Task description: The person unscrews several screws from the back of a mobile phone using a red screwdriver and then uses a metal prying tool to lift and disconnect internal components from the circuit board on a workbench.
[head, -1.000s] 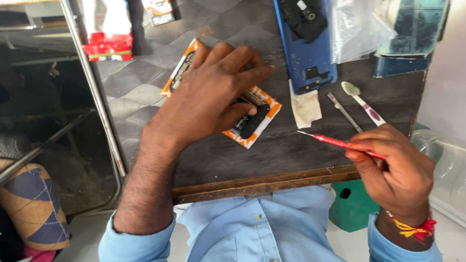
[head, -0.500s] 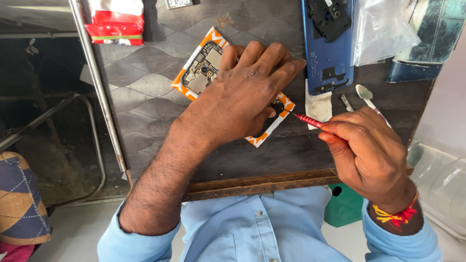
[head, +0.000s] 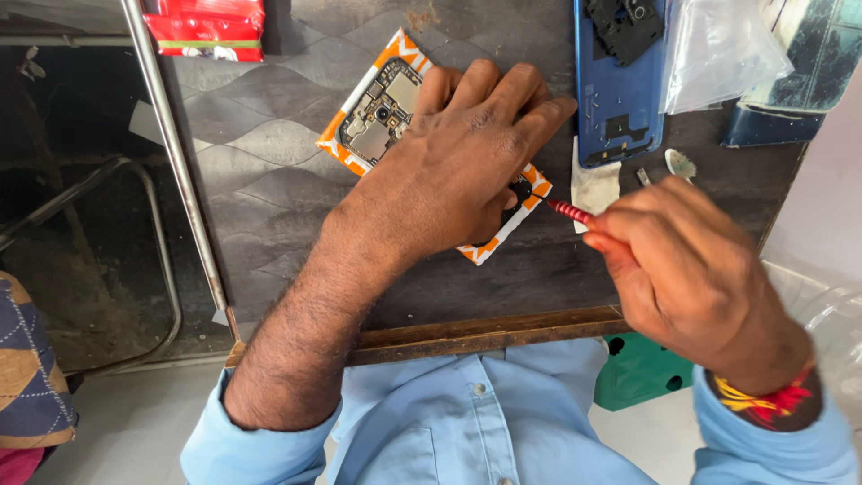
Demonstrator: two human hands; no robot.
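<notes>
**Opened phone pinned, screwdriver gripped**

The opened phone (head: 388, 108), orange-edged, is pressed flat on the dark table (head: 260, 180) under the left hand (head: 458, 171). A red screwdriver (head: 569, 212) is clenched in the right hand (head: 691, 269), its tip seemingly at the phone's edge.

one head-worn view looks steeply down from close above the dark table (head: 269, 180), the person's chest at the bottom edge, both forearms reaching up into frame.
</notes>
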